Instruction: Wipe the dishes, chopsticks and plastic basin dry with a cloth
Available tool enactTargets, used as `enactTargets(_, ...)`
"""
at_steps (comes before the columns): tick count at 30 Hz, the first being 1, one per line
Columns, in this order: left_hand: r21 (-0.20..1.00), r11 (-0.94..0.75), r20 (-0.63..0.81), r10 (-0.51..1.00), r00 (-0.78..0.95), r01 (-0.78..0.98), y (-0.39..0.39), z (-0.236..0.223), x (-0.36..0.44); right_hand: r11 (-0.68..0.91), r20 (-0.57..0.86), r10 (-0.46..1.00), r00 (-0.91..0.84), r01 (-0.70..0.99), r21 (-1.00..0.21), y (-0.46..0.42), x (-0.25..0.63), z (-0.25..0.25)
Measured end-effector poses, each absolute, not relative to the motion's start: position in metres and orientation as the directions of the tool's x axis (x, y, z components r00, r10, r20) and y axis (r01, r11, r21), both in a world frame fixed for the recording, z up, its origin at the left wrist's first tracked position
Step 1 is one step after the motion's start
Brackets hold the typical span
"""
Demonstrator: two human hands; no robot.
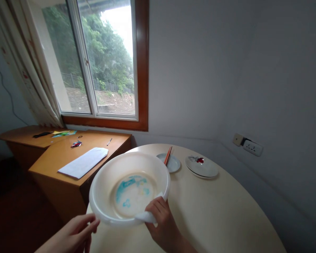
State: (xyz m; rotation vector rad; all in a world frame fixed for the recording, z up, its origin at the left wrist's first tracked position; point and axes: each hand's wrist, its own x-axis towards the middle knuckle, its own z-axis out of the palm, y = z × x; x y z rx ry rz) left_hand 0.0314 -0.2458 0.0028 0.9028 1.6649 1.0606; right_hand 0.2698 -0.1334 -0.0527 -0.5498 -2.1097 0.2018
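Observation:
A round white plastic basin [105, 168], with a blue printed pattern on its inside bottom, is tilted towards me over the near left part of the table. My right hand [164, 221] is closed around its near right rim, with a thin white cloth or wipe [146, 216] folded over the rim under the fingers. Close to the basin's near left edge is my left hand [80, 226], its fingers loosely bent and nothing visible in them. Whether its fingertips touch the rim I cannot tell.
On the round cream table [223, 211], behind the basin, orange-brown chopsticks [168, 155] lie across a small pale plate [175, 165]. Stacked white plates [204, 168] sit to their right. A wooden desk [47, 158] at left bears a folded white sheet [84, 162] and small items.

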Motion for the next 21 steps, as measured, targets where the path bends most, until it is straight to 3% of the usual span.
enactTargets(3,0.976,0.054,-0.017,0.984,-0.176,0.21,-0.232,0.027,0.054,0.881,0.739,0.469,-0.483,0.31,-0.356,-0.134,0.27,-0.052)
enactTargets(8,0.92,-0.168,0.237,0.958,-0.162,0.355,-0.196,0.047,0.109,0.879,0.738,0.475,-0.479,0.299,-0.372,-0.134,0.268,-0.054)
enactTargets(10,0.906,-0.178,0.226,0.971,-0.082,0.384,-0.184,0.045,0.128,0.885,0.752,0.463,-0.469,0.289,-0.364,-0.134,0.267,-0.056)
enactTargets(16,0.9,-0.012,-0.013,0.998,0.055,0.436,-0.17,0.035,0.149,0.892,0.785,0.446,-0.43,0.287,-0.35,-0.134,0.268,-0.059)
enactTargets(21,0.903,0.048,-0.088,0.993,0.074,0.428,-0.175,0.037,0.149,0.901,0.808,0.43,-0.403,0.251,-0.355,-0.136,0.268,-0.056)
